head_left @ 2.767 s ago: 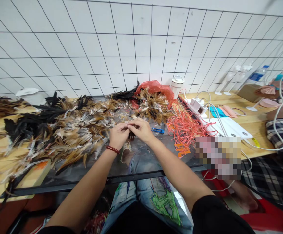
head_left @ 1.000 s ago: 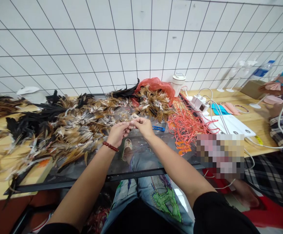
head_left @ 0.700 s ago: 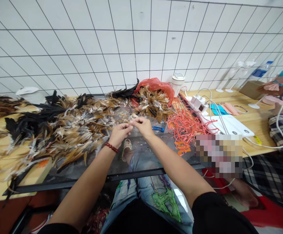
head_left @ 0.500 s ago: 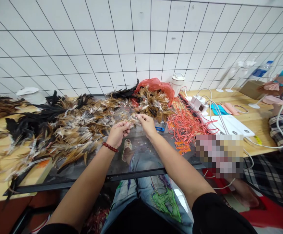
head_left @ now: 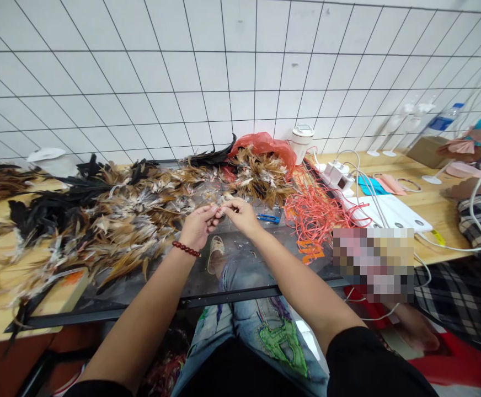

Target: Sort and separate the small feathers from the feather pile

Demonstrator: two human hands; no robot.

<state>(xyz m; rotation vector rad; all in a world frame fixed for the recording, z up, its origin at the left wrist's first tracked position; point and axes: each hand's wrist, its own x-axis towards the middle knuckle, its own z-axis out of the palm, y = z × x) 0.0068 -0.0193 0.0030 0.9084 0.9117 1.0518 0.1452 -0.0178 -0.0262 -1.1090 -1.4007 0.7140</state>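
My left hand (head_left: 201,225), with a dark red bead bracelet at the wrist, is closed in a pinch. Its fingertips meet those of my right hand (head_left: 240,216), also closed. Pale, wispy feather bits (head_left: 213,198) show at the fingertips; their exact shape is mostly hidden by the fingers. To the left spreads a thick layer of brown, white and black feathers (head_left: 128,220). A smaller feather heap (head_left: 261,173) lies beyond my right hand, partly in a red plastic bag (head_left: 261,144). Blue thread snips (head_left: 268,218) rest just right of my right hand.
A tangle of red string (head_left: 315,212) lies on the right, beside a white power strip (head_left: 337,177) with cables. A lidded white cup (head_left: 302,142) stands at the wall. A dark-framed glass sheet (head_left: 240,275) covers the front. Another person's plaid sleeve (head_left: 478,220) is at far right.
My right hand has moved slightly left and down, bringing its fingertips against my left hand's. More of the blue snips shows now. My left hand has hardly moved.
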